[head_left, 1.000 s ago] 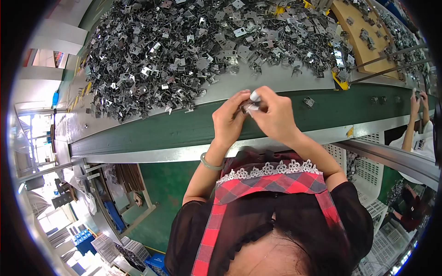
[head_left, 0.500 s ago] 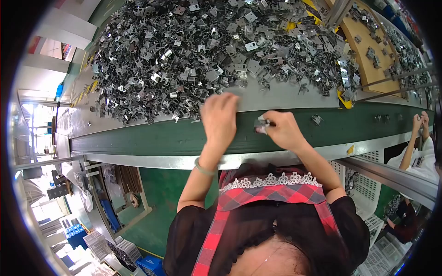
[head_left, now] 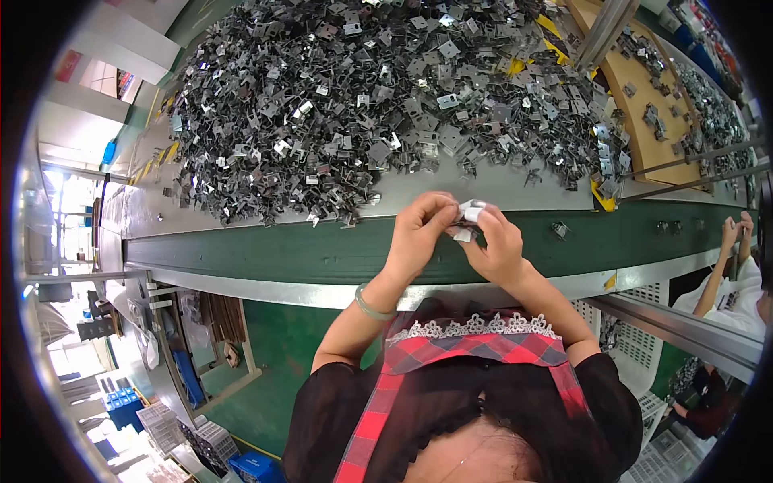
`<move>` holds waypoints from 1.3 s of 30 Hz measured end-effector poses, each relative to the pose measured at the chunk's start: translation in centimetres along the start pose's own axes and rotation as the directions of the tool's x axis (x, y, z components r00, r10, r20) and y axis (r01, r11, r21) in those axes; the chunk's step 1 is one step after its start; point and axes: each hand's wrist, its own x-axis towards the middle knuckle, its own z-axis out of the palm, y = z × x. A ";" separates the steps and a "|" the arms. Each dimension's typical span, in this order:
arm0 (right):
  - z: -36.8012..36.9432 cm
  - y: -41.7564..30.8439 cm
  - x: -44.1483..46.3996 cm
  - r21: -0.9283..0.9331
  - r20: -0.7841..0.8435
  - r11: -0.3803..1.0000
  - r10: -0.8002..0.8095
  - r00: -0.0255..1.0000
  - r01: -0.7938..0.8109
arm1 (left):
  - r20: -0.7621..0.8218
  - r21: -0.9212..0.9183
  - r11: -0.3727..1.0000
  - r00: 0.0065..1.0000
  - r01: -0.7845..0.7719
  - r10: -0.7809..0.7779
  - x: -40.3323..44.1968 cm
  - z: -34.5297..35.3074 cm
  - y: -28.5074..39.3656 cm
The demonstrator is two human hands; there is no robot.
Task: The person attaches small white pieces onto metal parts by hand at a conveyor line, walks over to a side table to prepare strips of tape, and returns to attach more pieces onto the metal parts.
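Note:
Over the green conveyor belt (head_left: 306,251) my two hands meet at a small bent metal bracket (head_left: 469,214). My right hand (head_left: 498,248) is closed around it, its fingers covering much of the part. From the other side, the thumb and forefinger of my left hand (head_left: 420,232) pinch at the bracket's left edge; whether they grip this piece or another small one is hidden. Beyond the belt, a large heap of similar metal brackets (head_left: 322,105) covers the grey metal table (head_left: 483,187).
Several loose brackets (head_left: 560,230) lie on the belt to the right. A wooden board (head_left: 644,121) with metal parts stands at the back right. A co-worker's hands (head_left: 737,229) are raised at the far right. White plastic crates (head_left: 640,346) stand below the metal rail (head_left: 684,314).
My left hand has come from the heap's edge to the right, and its fingers now pinch beside the bracket. My right hand still holds its bracket, turned slightly.

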 end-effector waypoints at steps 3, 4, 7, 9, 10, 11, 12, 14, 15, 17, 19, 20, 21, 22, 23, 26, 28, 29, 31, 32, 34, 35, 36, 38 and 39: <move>-0.4 -0.8 1.0 0.007 0.029 1.000 0.026 0.999 -0.026 | -0.011 -0.385 0.915 0.990 0.124 -0.139 -0.9 0.1 0.2; -0.4 -0.9 1.2 0.026 0.027 0.997 0.069 0.997 -0.070 | -0.015 -0.448 0.877 0.979 0.173 -0.201 -1.0 0.0 0.2; -0.1 -0.8 0.6 0.270 0.130 0.876 0.378 0.917 -0.400 | 0.031 -0.540 0.818 0.975 0.200 -0.219 -1.5 -0.2 0.0; -0.8 -0.7 1.1 0.210 0.168 0.927 0.278 0.946 -0.310 | 0.056 -0.459 0.860 0.973 0.224 -0.224 -1.7 -1.1 0.6; -1.1 -0.6 1.4 0.147 0.212 0.964 0.188 0.959 -0.222 | 0.084 -0.374 0.892 0.967 0.254 -0.240 -1.6 -1.3 1.1; -1.0 -0.2 1.3 0.161 0.176 0.976 0.119 0.977 -0.148 | -0.014 -0.428 0.881 0.973 0.202 -0.230 -1.8 -0.7 1.6; -1.1 -0.5 1.5 0.159 0.169 0.979 0.103 0.980 -0.130 | -0.013 -0.425 0.886 0.977 0.187 -0.212 -1.9 -0.7 1.4; -1.2 -1.3 1.7 0.090 0.219 0.995 0.015 0.976 -0.036 | -0.024 -0.411 0.895 0.979 0.176 -0.203 -1.9 -1.3 0.2; -1.2 -1.1 1.5 0.076 0.228 0.997 -0.035 0.973 0.019 | 0.015 -0.370 0.917 0.988 0.147 -0.152 -1.7 -1.7 0.1; -1.3 -0.8 1.8 0.080 0.210 0.996 0.027 0.977 -0.044 | -0.010 -0.347 0.927 0.988 0.143 -0.156 -1.6 -1.6 0.4; -1.5 -1.3 2.4 0.146 0.278 0.900 0.360 0.890 -0.410 | -0.021 -0.320 0.938 0.989 0.133 -0.148 -1.5 -1.6 0.2; -1.2 -0.7 2.1 0.151 0.278 0.905 0.348 0.895 -0.398 | -0.027 -0.317 0.941 0.990 0.121 -0.136 -1.4 -1.3 0.3; -0.8 0.4 1.3 0.329 0.321 0.761 0.467 0.824 -0.559 | -0.029 -0.187 0.978 0.995 0.091 -0.098 -1.3 -0.9 0.4; -0.6 0.9 1.2 0.479 0.392 0.556 0.557 0.732 -0.679 | -0.029 -0.052 0.997 0.998 0.058 -0.060 -1.2 -0.6 1.1; -1.0 1.1 1.2 0.531 0.435 0.440 0.592 0.678 -0.724 | -0.040 0.035 0.995 0.995 0.095 -0.094 -1.0 -0.2 2.3; -1.3 1.6 1.4 0.489 0.419 0.423 0.653 0.631 -0.763 | -0.091 0.987 0.158 0.848 0.008 0.522 2.4 -2.4 3.5; -1.3 1.4 1.2 0.424 0.405 0.465 0.671 0.622 -0.777 | -0.185 0.980 0.038 0.827 0.195 0.532 5.4 -5.0 2.3; -1.3 1.5 1.1 0.376 0.370 0.543 0.655 0.659 -0.751 | -0.162 0.987 0.069 0.861 0.147 0.483 6.1 -5.7 1.7; -1.4 1.7 1.2 0.328 0.342 0.625 0.620 0.706 -0.708 | -0.065 0.998 0.043 0.843 0.049 0.534 6.5 -5.4 1.1; -1.5 1.8 1.2 0.339 0.321 0.624 0.627 0.710 -0.704 | 0.036 0.999 0.013 0.824 -0.053 0.565 6.5 -5.1 0.8; -1.6 2.1 1.1 0.361 0.280 0.613 0.647 0.709 -0.703 | 0.051 0.978 0.143 0.844 -0.149 0.534 6.5 -4.4 0.4; -1.7 2.4 1.1 0.353 0.283 0.609 0.654 0.701 -0.710 | -0.033 0.944 0.305 0.886 -0.124 0.462 6.2 -3.7 0.4; -1.6 2.5 1.2 0.356 0.291 0.609 0.649 0.703 -0.709 | -0.104 0.884 0.459 0.921 -0.088 0.377 5.8 -3.2 0.9; -1.6 2.5 1.5 0.462 0.264 0.537 0.676 0.688 -0.706 | -0.029 0.891 0.407 0.869 -0.202 0.494 5.8 -3.9 -0.1; -1.7 2.5 1.7 0.448 0.250 0.558 0.672 0.697 -0.699 | 0.059 0.885 0.336 0.793 -0.323 0.606 6.2 -4.1 -0.1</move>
